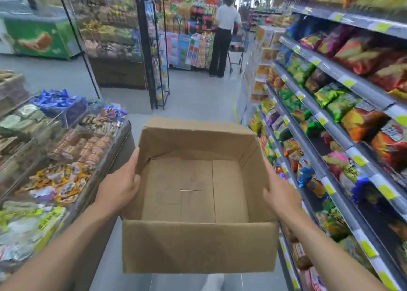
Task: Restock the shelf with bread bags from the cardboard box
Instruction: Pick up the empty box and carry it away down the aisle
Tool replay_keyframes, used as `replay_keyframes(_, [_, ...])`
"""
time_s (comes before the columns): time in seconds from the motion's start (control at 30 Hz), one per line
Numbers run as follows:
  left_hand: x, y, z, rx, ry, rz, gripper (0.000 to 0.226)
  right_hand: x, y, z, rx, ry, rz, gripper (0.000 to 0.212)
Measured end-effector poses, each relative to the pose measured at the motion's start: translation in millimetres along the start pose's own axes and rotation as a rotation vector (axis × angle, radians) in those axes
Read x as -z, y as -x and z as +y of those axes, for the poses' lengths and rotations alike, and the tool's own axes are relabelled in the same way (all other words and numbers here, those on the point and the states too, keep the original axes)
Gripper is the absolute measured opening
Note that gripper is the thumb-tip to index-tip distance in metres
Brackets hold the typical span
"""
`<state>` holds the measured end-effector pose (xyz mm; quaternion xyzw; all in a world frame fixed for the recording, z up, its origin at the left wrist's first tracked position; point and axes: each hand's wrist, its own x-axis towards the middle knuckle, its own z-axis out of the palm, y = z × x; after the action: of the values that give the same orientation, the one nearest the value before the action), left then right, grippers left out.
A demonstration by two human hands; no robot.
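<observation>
Head view: the box point(199, 246) is held up at about waist height in the middle of the aisle, open side up. Its floor is bare and no bread bags show in it, so I judge the stock is out and the box is only being carried. Which of the goods around are the bread I cannot tell.

The left hand point(120, 186) pinches the left wall, thumb hooked inside the rim and fingers flat along the outside. The right hand point(280, 192) grips the right wall the same way. Nothing supports the bottom.

Several things could go wrong:

- **Grip:** only the two thin side walls are clamped. If either hand eases off or a wall bows inward, the box could tip or drop — little harm while it is empty, but it could fall onto goods.
- **Right shelf point(326, 125):** it runs close along the box's right side. A turn to the right could drag the near right corner across the packets on the lower tiers and sweep some off.
- **Left table point(123, 136):** its edge is just beside the far left corner of the box, and the loose packets heaped on it would shift at a knock.
- **Footing:** the box hides most of the floor below. Only the tip of a shoe point(212, 282) shows past its near wall, so anything lying there would not be seen.
- **Aisle ahead:** a person point(224, 26) stands far off with a cart point(236, 46) — well apart now, but in the way if the carrier walks on looking down.
</observation>
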<state>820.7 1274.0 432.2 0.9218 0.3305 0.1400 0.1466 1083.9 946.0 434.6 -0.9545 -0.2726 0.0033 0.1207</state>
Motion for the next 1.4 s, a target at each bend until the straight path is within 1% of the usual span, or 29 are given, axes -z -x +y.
replay_keyframes(0.1, [-19,-70,5,-0.008,0.010,0.016,0.084,-12,-81,2,0.021,0.030,-0.004,0.103])
replay_keyframes(0.27, [-41,-195,20,0.106,-0.032,0.027,0.084,-19,-224,-1,0.088,0.015,-0.008,0.101])
replay_keyframes(0.37, [-50,-262,22,0.136,-0.042,0.034,0.085,-21,-303,-10,0.123,0.054,-0.021,0.102])
replay_keyframes(0.47, [-65,-322,11,0.169,-0.036,0.040,0.086,-25,-375,-24,0.146,0.068,-0.030,0.104])
replay_keyframes(0.63, [-88,-426,-13,0.233,0.019,0.006,0.086,-49,-497,-52,0.156,0.074,-0.038,0.102])
replay_keyframes(0.77, [-101,-523,-38,0.258,0.016,0.025,0.085,-64,-591,-82,0.160,0.061,-0.041,0.101])
replay_keyframes(0.9, [-106,-624,-56,0.226,0.028,0.012,0.087,-77,-679,-108,0.147,0.066,-0.040,0.104])
replay_keyframes(1.07, [-107,-749,-60,0.186,0.032,-0.026,0.088,-85,-785,-133,0.126,0.057,-0.038,0.104])
replay_keyframes(1.23, [-132,-865,-65,0.200,0.017,-0.055,0.092,-98,-890,-148,0.099,0.067,-0.035,0.106])
replay_keyframes(1.4, [-163,-985,-62,0.211,-0.005,-0.072,0.089,-123,-1012,-152,0.098,0.038,-0.042,0.101])
